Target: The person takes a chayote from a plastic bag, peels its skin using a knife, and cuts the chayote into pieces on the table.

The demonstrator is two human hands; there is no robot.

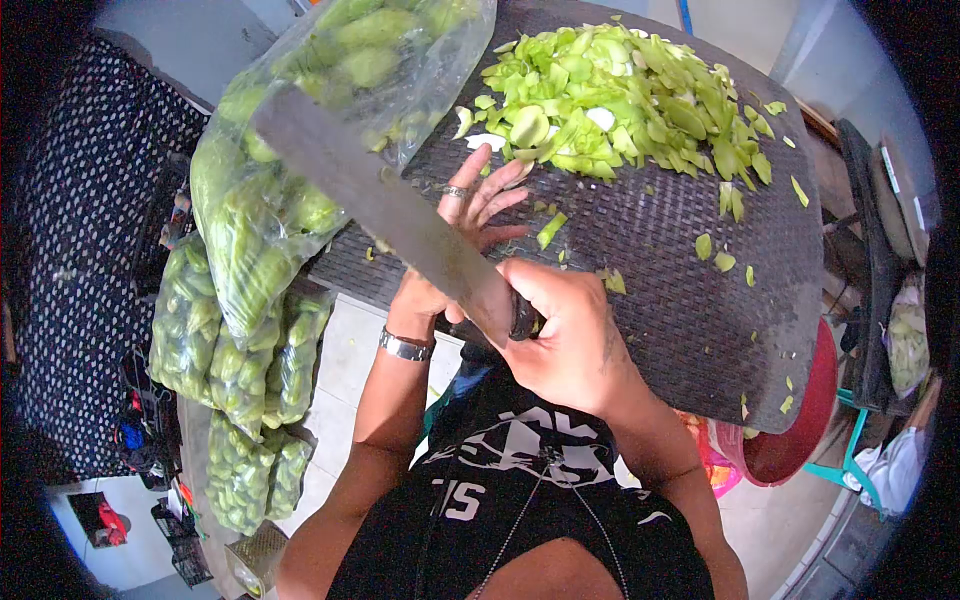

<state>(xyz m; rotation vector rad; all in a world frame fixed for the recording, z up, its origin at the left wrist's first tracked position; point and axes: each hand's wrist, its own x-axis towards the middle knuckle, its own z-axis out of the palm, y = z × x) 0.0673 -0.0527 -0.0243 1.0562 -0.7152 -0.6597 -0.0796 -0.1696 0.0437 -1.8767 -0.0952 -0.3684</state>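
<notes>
Gripping a knife (pixel 385 210) mid-frame in the right fingers (pixel 535 282). Spreading the left fingers (pixel 495 187) behind it, near green slices (pixel 610 100).

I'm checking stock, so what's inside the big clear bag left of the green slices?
The clear bag holds green vegetables. The knife covers part of it; anything deeper is hidden behind the outer pieces.

A black shirt (pixel 530 500) carries a white swoosh (pixel 655 517) and white letters (pixel 462 500), S and I legible, the rest unclear.
</notes>
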